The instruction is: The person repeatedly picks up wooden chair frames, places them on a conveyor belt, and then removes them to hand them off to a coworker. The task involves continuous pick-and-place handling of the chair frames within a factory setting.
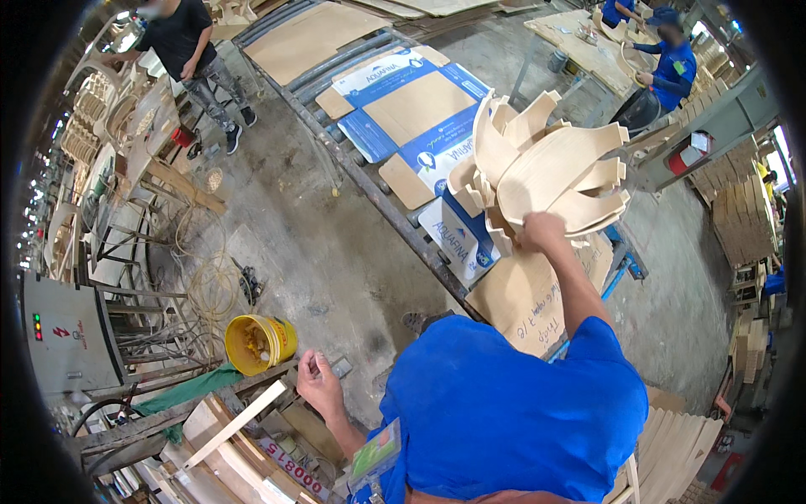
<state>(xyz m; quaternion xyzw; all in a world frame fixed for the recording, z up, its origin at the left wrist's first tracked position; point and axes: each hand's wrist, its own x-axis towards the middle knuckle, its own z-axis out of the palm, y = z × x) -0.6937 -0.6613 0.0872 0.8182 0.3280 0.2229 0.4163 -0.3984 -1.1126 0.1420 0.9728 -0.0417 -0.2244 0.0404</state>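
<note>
My right hand [541, 231] reaches forward with its fingers closed on the near end of a curved wooden piece [554, 168]. This pale piece lies on top of a pile of similar bent parts with notched ends [600, 175]. Part of my grip is hidden by the back of the hand. Away to the left, my left hand [321, 384] is held low, fingers loosely bent and nothing visible in them. Beneath the pile, flattened blue and white cardboard [457, 160] covers a roller conveyor [336, 139].
A yellow bucket [262, 343] stands left of my left hand, beside coiled hoses [214, 286] and a grey electrical cabinet [67, 336]. Wooden parts [227, 458] are stacked at lower left. One person [180, 42] stands far left; others in blue work far right.
</note>
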